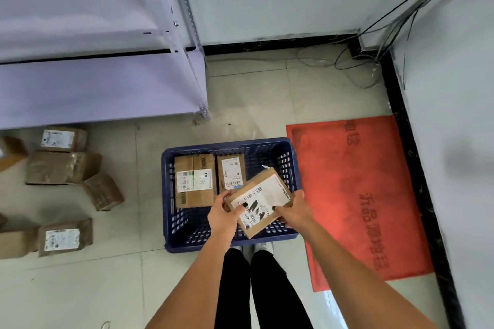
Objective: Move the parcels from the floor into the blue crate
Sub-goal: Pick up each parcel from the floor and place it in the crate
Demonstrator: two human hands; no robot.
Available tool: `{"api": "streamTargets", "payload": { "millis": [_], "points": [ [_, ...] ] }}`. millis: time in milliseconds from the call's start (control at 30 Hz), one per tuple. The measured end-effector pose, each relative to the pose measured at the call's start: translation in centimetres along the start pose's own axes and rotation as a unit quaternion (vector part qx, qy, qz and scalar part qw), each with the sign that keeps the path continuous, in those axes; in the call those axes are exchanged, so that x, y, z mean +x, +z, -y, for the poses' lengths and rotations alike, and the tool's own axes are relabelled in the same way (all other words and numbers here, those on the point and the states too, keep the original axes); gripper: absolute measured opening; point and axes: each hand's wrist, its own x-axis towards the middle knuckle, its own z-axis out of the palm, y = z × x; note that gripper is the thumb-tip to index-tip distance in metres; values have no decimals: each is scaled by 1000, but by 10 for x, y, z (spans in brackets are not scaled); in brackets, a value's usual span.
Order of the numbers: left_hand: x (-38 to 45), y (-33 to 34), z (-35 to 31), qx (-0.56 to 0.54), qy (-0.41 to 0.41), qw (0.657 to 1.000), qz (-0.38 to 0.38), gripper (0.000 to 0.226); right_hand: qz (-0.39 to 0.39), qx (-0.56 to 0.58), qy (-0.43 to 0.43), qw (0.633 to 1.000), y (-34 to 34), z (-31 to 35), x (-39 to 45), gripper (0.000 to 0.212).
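A blue slotted crate (168, 195) stands on the tiled floor right in front of my feet. Two brown cardboard parcels lie inside it at the back: a wide one (194, 181) and a narrow one (231, 172), both with white labels. Over the crate's right half I hold a third labelled parcel (263, 197), tilted. My left hand (223, 215) grips its near-left corner, thumb on the label. My right hand (295, 211) grips its right edge. Several more parcels (62, 167) lie on the floor to the left.
A grey metal shelving unit (101, 83) fills the upper left, its corner post near the crate's far side. A red floor mat (358, 195) lies just right of the crate. Black cables (355, 61) trail in the wall corner beyond.
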Motion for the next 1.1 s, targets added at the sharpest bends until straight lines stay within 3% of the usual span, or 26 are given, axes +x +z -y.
{"api": "streamTargets", "payload": {
  "millis": [100,200,367,533,967,1100],
  "points": [
    [30,23,7,-33,-16,999,7,56,9,-32,41,999,8,-31,36,63],
    [66,43,23,-27,-27,999,17,60,4,-125,51,991,23,-58,75,56],
    [126,70,78,61,-63,995,42,48,15,-131,53,990,46,-82,135,46],
    [172,98,130,77,-96,989,77,54,29,-190,67,979,69,-104,192,45],
    [227,155,191,90,-135,974,157,66,29,-197,96,975,111,-157,273,66],
    [233,160,197,107,-138,971,166,63,-1,-250,97,963,115,-153,272,54]
  ]
}}
